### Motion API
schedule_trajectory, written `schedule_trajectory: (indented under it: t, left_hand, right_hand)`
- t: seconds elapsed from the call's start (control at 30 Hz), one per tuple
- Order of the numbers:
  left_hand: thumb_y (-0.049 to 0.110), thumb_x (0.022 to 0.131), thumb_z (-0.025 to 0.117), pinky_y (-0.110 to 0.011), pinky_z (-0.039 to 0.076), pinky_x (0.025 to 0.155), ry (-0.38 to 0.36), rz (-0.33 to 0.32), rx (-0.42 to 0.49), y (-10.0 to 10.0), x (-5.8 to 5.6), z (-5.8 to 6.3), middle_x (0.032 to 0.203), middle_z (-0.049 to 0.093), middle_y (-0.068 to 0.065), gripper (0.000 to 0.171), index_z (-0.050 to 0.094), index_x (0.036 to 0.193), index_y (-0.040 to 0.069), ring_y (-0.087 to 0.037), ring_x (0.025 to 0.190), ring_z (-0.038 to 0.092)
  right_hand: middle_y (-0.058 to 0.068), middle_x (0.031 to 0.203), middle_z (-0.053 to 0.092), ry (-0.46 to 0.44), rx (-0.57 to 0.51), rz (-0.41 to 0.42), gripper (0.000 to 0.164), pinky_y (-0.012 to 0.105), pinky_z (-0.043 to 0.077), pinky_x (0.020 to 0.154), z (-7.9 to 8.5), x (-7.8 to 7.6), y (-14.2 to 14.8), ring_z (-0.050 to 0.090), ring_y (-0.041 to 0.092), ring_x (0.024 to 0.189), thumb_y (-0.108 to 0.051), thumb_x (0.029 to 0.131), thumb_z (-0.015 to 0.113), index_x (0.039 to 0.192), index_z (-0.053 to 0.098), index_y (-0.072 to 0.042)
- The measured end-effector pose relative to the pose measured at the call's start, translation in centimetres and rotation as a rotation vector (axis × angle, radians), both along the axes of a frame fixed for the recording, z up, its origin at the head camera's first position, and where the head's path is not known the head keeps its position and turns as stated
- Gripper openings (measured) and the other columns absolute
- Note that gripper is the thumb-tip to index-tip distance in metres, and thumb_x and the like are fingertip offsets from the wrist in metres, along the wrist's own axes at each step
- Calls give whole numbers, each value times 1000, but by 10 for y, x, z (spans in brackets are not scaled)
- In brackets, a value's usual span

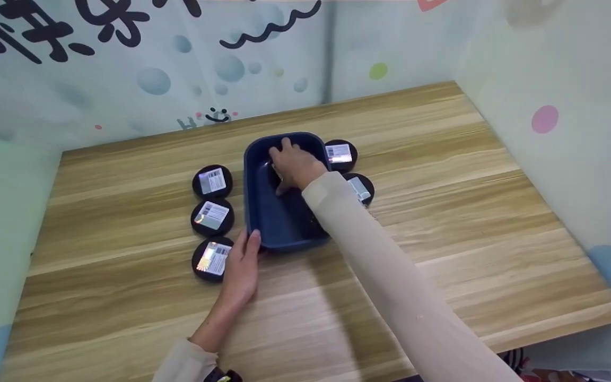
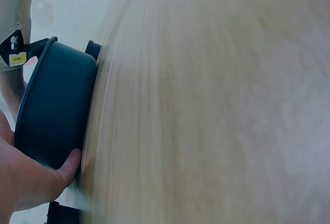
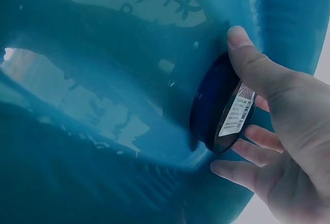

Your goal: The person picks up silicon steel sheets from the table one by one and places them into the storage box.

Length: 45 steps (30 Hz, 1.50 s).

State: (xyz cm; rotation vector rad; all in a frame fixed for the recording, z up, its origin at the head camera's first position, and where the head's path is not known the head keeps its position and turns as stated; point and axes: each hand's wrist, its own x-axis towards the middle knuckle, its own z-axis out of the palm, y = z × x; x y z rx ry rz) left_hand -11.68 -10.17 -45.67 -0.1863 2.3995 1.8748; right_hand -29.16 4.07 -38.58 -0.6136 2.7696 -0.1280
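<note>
A deep blue plastic bin (image 1: 279,223) stands on the wooden table. My right hand (image 1: 297,165) reaches inside it and grips a black round flat container (image 3: 234,113) with a barcode label, thumb on one edge and fingers round the other side. That container stands tilted against the bin floor in the right wrist view; in the head view the hand mostly covers it. At the bin's near left corner, my left hand (image 1: 242,265) holds the wall, thumb at the rim. The left wrist view shows a digit of this hand (image 2: 36,180) against the outer wall.
Left of the bin, three similar labelled containers (image 1: 212,216) lie in a column, the nearest beside my left hand. Two more (image 1: 340,155) lie along the right side, one partly behind my sleeve. Printed walls (image 1: 279,63) border the table (image 1: 475,212) at the back and sides.
</note>
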Motion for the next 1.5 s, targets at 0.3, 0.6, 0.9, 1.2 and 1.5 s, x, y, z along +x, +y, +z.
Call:
schedule_trajectory:
  t: [0.3,0.6,0.9,1.2,1.5]
  left_hand:
    - [31,109,39,-44,38,117,14,17,0,1,1,0,155,45,-16,51,37,155,9,-28,141,46]
    - [28,109,39,-42,45,112,-11,38,24,5,-2,1,155,45,-18,51,35,155,7,-30,136,52]
    - [26,110,37,-42,48,107,-24,33,99,7,-1,3,154,43,-24,51,33,155,2,-37,131,55]
    - [25,110,35,-43,48,107,-39,71,162,8,0,4,151,46,-25,49,37,152,0,-38,129,56]
    - [22,110,35,-43,48,107,-35,86,191,8,1,8,150,45,-29,49,37,150,-6,-41,129,54]
  right_hand:
    - [25,158,29,2,39,20,88,47,39,117,10,-2,-1,37,39,145,-43,84,79,150,38,-1]
    - [21,158,31,-1,39,33,88,49,41,115,19,-2,-5,38,36,144,-50,88,73,153,35,-4]
    - [20,159,31,-32,-4,8,86,54,36,118,25,2,-2,39,35,144,-51,88,72,153,36,-7]
    - [21,156,35,23,-11,18,89,57,40,114,24,12,0,41,35,141,-55,86,72,151,38,-5]
    - [20,157,35,70,-13,54,86,60,38,114,25,24,2,39,36,142,-57,88,69,150,39,-6]
